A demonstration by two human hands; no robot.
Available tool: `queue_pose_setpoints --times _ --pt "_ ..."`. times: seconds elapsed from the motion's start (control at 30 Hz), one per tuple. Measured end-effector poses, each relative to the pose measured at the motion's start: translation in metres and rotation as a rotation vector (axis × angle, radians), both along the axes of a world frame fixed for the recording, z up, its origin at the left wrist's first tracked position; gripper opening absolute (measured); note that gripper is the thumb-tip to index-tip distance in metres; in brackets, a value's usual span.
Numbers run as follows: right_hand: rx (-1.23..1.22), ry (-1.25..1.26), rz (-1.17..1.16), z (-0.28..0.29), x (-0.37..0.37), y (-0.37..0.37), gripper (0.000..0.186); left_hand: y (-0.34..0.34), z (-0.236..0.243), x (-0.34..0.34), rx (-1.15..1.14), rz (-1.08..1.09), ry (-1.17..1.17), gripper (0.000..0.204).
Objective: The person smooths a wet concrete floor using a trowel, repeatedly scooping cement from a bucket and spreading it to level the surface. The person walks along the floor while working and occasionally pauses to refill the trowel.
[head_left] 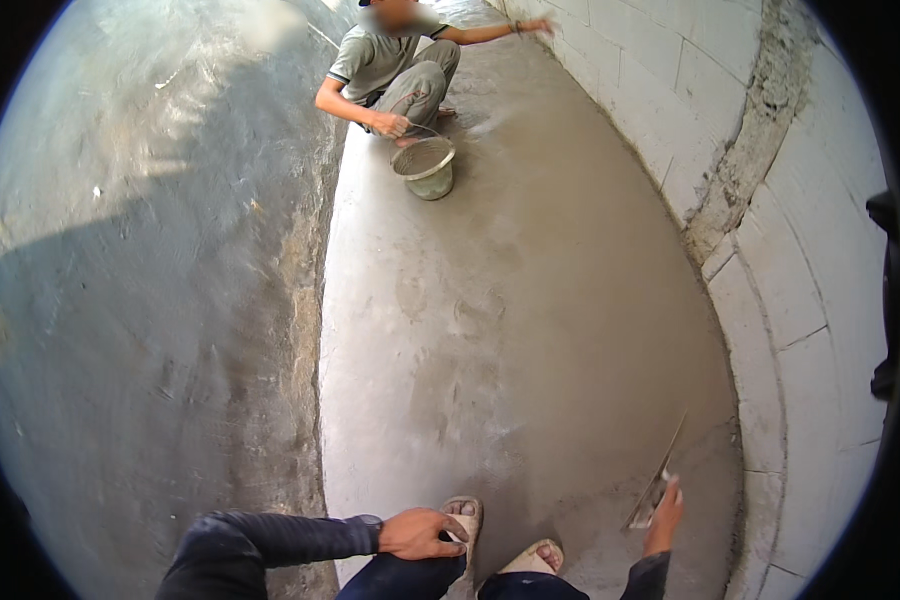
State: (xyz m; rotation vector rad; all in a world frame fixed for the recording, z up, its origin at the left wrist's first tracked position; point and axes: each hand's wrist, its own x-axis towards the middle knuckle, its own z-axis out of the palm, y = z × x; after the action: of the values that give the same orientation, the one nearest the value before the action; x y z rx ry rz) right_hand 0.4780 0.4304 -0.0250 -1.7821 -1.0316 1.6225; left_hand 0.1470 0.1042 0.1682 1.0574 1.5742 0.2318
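Observation:
My right hand (664, 522) grips a finishing trowel (645, 502) by its handle, low over the wet grey cement surface (590, 330) near the right-hand wall. The trowel's thin blade is tilted up, seen almost edge-on, so I cannot tell whether its lower edge touches the cement. My left hand (422, 533) lies over my bent left knee, fingers loosely extended, with no tool in it. Ahead, a squatting co-worker holds the wire handle of a bucket (430, 178) in one hand. Grey mix shows inside the bucket, and the co-worker's other arm reaches toward the wall.
A pale block wall (800, 260) with a rough mortar column (750, 140) bounds the right side. On the left, a raised edge (315, 330) separates the strip from a darker grey floor (150, 330). My sandalled feet (463, 510) stand on the strip.

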Motion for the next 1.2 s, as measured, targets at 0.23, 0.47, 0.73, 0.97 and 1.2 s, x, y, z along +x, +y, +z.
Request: queue_pose_setpoints --times 0.23,0.47,0.73,0.97,1.2 --pt "0.038 -0.652 0.134 0.051 0.190 -0.142 0.054 -0.066 -0.019 0.062 0.302 -0.169 0.249 0.041" --pt "-0.235 -0.745 0.345 0.182 0.260 -0.254 0.037 -0.089 -0.022 0.099 0.077 -0.487 0.054 0.063" --pt "-0.154 -0.915 0.642 0.292 0.152 -0.274 0.066 -0.018 0.119 -0.027 -0.041 -0.023 -0.081 0.063" --pt "-0.532 -1.025 0.817 0.325 0.042 -0.241 0.080 -0.122 0.269 -0.034 -0.096 -0.306 -0.296 0.064" --pt "-0.614 -0.985 0.595 0.389 -0.082 -0.210 0.079 -0.070 0.297 -0.164 -0.225 -0.192 -0.265 0.057"
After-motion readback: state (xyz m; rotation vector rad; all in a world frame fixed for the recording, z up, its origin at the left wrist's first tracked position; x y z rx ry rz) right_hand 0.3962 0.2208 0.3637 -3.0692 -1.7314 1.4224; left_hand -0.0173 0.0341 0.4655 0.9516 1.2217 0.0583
